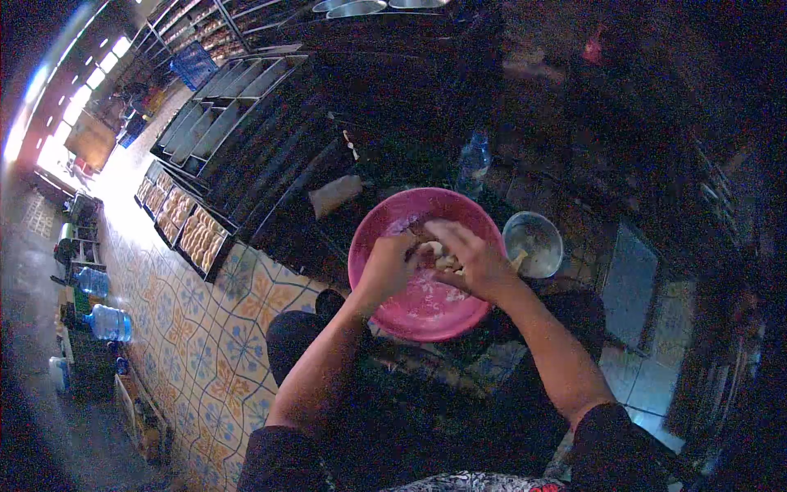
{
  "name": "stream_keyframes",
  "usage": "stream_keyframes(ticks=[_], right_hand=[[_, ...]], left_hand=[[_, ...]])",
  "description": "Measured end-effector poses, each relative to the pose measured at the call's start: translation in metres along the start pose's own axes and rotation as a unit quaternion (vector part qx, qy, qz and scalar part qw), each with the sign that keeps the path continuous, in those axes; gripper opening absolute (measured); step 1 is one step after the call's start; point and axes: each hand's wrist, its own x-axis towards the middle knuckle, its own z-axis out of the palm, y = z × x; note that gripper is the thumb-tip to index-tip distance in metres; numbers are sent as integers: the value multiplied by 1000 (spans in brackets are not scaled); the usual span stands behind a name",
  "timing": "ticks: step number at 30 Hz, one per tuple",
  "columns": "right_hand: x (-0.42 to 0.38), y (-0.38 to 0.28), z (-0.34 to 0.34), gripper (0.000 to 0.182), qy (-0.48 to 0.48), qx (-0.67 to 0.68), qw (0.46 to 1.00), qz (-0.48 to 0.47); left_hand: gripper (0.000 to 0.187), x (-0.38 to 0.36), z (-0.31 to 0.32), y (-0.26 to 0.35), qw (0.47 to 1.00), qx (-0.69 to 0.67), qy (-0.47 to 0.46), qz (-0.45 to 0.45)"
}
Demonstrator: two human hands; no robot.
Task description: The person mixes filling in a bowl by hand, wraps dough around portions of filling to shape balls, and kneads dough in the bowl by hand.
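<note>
A pink basin (434, 329) sits between my knees, with white powder smeared over its inside. Pale, lumpy pieces that look like dough (443, 259) lie in it between my hands. My left hand (388, 264) is inside the basin on the left of the pieces, its fingers curved inward and partly hidden. From the right, my right hand (477, 261) reaches over them with fingers stretched and thumb apart, slightly blurred. Whether either hand grips a piece is not clear. Right of the basin stands a metal bowl (541, 248) with a light-coloured handle at its edge.
A plastic bottle (474, 164) stands behind the basin. Left of it are a pale block-like object (335, 196) and stacked dark metal trays (270, 156). Trays of shaped dough pieces (202, 239) rest near the patterned tile floor (197, 328). Large water bottles (110, 323) line the far left.
</note>
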Motion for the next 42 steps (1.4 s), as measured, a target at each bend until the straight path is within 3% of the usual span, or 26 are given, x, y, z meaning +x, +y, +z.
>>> stream_keyframes(ticks=[2,4,5,6,8,9,10,11,12,14,16,18,19,21,24,25,27,31,33,34,36,37,38,39,40,42], right_hand=[[-6,13,14,49,-84,67,994,-19],[-5,18,7,41,-126,73,989,-8],[-3,19,3,34,-169,80,982,-3],[0,20,0,34,-168,79,983,-4],[8,20,-6,24,-159,176,964,121],[12,19,-13,24,-158,177,964,120],[14,18,-21,23,-151,209,949,182],[14,18,-26,23,-144,239,929,243],[12,22,-27,23,-143,238,929,244],[7,31,-25,29,-33,351,893,280],[2,29,-21,34,-22,349,901,258],[0,20,-8,37,-23,322,912,254],[0,14,-2,37,-7,297,930,216],[7,-11,-11,40,-20,295,925,239],[1,-9,11,40,0,353,903,246],[0,-9,13,38,5,301,928,221],[-2,-8,15,37,8,248,948,198],[-3,-4,11,36,15,217,948,235],[-6,5,13,36,27,169,959,225],[-9,11,17,36,17,131,971,200],[-9,15,20,36,8,93,981,170],[-7,13,18,40,-36,37,990,133],[-5,10,17,44,-80,-19,992,94],[-1,6,18,47,-76,7,995,70],[3,3,19,47,-78,6,995,64],[4,-5,22,47,10,76,995,63]], left_hand=[[20,1,6,-3,999,5,10,34],[20,3,-9,9,993,-96,-12,61],[22,0,-32,18,990,-72,-114,-34],[22,0,-37,13,990,-71,-113,-34],[21,0,-47,5,994,-70,-81,-32],[20,-1,-54,12,995,-70,-61,-28],[20,-2,-52,5,995,-69,-61,-27],[21,-2,-46,-7,996,-65,-29,-53],[22,-2,-44,-9,995,-62,4,-80],[23,0,-37,-12,987,-104,32,-120],[25,2,-29,-4,974,-147,60,-161],[25,3,-11,5,905,-366,58,-209],[25,2,-4,8,904,-367,56,-213],[25,4,6,13,810,-526,76,-246],[24,6,15,21,828,-503,129,-211],[24,6,13,20,828,-503,128,-212],[26,6,11,19,903,-357,61,-231],[27,9,3,31,886,-419,36,-197],[28,10,-6,38,910,-377,-77,-154],[28,9,-2,31,910,-377,-76,-152],[25,7,15,2,793,-560,-126,-203],[25,7,22,-10,795,-560,-122,-200],[26,7,28,-22,757,-608,-120,-206],[26,9,24,-20,717,-654,-118,-211],[26,10,19,-19,717,-656,-112,-208],[29,10,11,-14,776,-589,-50,-219]])
